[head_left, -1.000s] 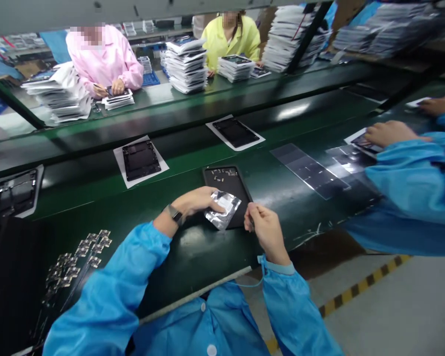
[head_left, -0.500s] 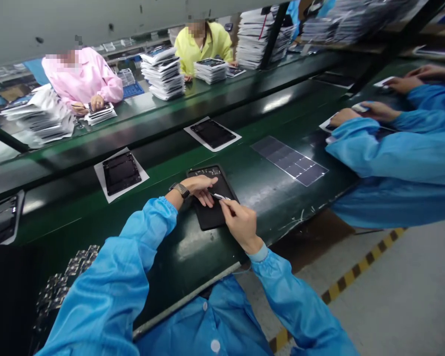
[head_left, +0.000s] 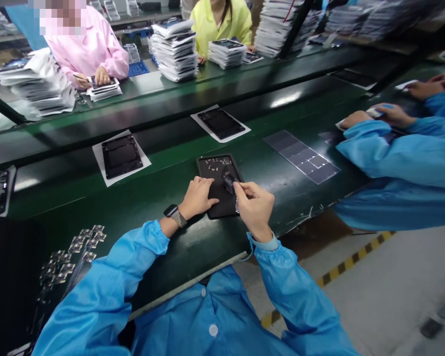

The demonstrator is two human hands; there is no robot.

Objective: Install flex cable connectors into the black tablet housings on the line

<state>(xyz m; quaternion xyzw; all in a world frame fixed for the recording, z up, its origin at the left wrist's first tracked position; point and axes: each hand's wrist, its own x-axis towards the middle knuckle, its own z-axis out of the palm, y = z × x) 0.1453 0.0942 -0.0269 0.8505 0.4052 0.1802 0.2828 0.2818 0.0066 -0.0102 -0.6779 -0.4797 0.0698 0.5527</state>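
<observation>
A shallow black tray (head_left: 222, 210) lies on the dark green bench, with several small metallic parts (head_left: 212, 165) near its far end. My left hand (head_left: 197, 198) rests at the tray's left edge, fingers apart and thumb stretched over the tray, holding nothing. Over the tray's right side, my right hand (head_left: 255, 205) pinches a small dark flat part (head_left: 228, 181) with pale marks on it. Something shiny shows below its fingertips, too small to name. Whether the dark part touches the tray I cannot tell.
Black device frames on white sheets (head_left: 122, 155) (head_left: 220, 123) lie beyond the tray. A clear sheet with dark panels (head_left: 302, 155) is to the right, near a co-worker's blue sleeve (head_left: 385, 151). Small circuit boards (head_left: 74, 252) lie at left. Paper stacks (head_left: 173, 49) and two people are across the bench.
My left hand has drawn back to the tray's left edge, away from my right hand. The pinched part now shows as a dark flat piece. The view has shifted slightly.
</observation>
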